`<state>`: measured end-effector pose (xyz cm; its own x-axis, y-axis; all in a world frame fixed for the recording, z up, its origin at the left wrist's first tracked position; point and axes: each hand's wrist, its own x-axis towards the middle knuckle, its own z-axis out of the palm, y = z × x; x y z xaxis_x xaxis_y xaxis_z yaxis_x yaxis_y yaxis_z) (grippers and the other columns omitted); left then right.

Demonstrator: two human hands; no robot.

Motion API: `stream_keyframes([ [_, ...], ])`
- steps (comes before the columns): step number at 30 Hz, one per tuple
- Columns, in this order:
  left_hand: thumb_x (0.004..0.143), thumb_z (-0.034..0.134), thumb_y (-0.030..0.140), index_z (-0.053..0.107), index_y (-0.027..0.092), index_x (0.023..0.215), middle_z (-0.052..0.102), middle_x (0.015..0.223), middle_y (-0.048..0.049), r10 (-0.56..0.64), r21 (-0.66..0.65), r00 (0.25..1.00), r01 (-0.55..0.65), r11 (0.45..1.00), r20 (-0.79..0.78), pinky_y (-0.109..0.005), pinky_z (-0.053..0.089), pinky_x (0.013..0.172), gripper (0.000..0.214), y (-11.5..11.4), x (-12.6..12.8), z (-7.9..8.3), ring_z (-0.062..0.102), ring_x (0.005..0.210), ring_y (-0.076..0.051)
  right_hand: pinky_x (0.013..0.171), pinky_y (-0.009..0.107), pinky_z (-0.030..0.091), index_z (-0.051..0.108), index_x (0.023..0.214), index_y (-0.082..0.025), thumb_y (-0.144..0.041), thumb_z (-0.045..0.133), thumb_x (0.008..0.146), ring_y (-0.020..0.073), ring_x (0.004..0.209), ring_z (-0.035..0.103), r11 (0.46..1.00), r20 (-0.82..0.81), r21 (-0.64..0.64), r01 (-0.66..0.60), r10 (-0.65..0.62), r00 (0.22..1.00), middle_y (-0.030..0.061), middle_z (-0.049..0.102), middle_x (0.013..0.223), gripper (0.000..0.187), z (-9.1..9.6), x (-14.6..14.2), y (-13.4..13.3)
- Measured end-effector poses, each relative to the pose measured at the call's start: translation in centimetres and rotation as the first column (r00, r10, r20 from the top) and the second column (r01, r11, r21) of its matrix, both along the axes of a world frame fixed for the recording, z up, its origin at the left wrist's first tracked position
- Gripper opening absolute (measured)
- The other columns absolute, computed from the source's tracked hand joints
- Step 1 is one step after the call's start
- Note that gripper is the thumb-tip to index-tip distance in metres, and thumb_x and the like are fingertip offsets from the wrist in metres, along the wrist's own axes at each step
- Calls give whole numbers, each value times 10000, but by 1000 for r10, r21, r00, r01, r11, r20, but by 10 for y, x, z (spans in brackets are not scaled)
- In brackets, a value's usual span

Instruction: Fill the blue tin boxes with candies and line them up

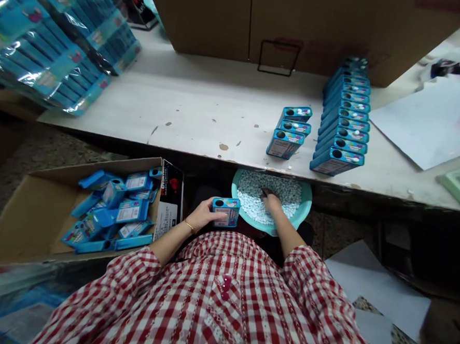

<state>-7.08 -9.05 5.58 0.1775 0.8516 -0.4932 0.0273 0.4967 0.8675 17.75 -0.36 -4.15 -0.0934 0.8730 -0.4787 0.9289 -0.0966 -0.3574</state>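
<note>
My left hand [202, 215] is closed around a small blue box [226, 211], held upright with its round hole on top, just left of a teal basin [306, 203]. The basin sits on my lap under the table edge and is full of small white candies [287, 191]. My right hand [271, 201] reaches into the candies with its fingers bunched together; what it pinches is hidden. On the table above stand a short row of blue boxes [289, 131] and a longer row [344, 116].
A cardboard carton [28, 217] of loose blue boxes sits at my left. Wrapped bundles of blue packs [54, 42] lie at the table's far left. A large brown carton [301, 26] stands at the back, white paper [424, 121] at the right.
</note>
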Motion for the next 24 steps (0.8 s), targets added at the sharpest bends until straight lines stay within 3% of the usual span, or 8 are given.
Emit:
stream_keyframes([
  [2,540,776,336,570,133,980,669,882,-37,22,49,999,-20,999,-30,-364,485,830,527,7,3,-2,626,814,-185,861,340,444,549,1225,-198,-276,405,820,252,1000,577,998,-194,-28,60,-65,979,92,626,1092,437,0,5,0],
  [6,552,763,336,577,132,992,664,897,-34,25,204,990,4,979,-136,-351,481,829,519,28,9,-7,617,816,-177,858,335,443,626,1069,-163,-272,446,786,242,948,581,994,-514,-12,111,-101,852,74,654,984,353,17,23,-9],
  [13,593,725,297,581,130,990,636,845,-14,9,402,962,105,910,-272,-275,474,750,454,57,35,-17,587,768,-146,882,366,432,601,1093,-125,-339,515,753,222,961,575,994,-594,67,85,-28,804,75,648,1030,411,80,70,-25],
  [18,620,689,191,591,145,998,637,858,-11,-18,465,902,239,853,-432,-268,459,772,393,68,72,-21,590,800,-155,864,332,440,617,1111,-164,-334,517,785,211,957,587,987,-446,144,-74,132,885,65,652,1063,381,137,83,-24],
  [21,626,679,168,592,168,1010,645,924,-21,-39,465,846,331,821,-532,-284,459,811,394,70,88,-24,593,864,-174,821,297,450,622,1119,-207,-300,523,791,199,908,607,968,-197,151,-200,227,954,46,673,1009,356,166,73,-21],
  [24,640,673,177,587,184,1023,645,969,-31,-39,462,804,380,801,-594,-301,460,841,393,69,95,-28,588,907,-187,815,306,446,626,1116,-245,-305,501,806,220,945,605,940,84,130,-317,308,948,46,669,1037,339,188,58,-20],
])
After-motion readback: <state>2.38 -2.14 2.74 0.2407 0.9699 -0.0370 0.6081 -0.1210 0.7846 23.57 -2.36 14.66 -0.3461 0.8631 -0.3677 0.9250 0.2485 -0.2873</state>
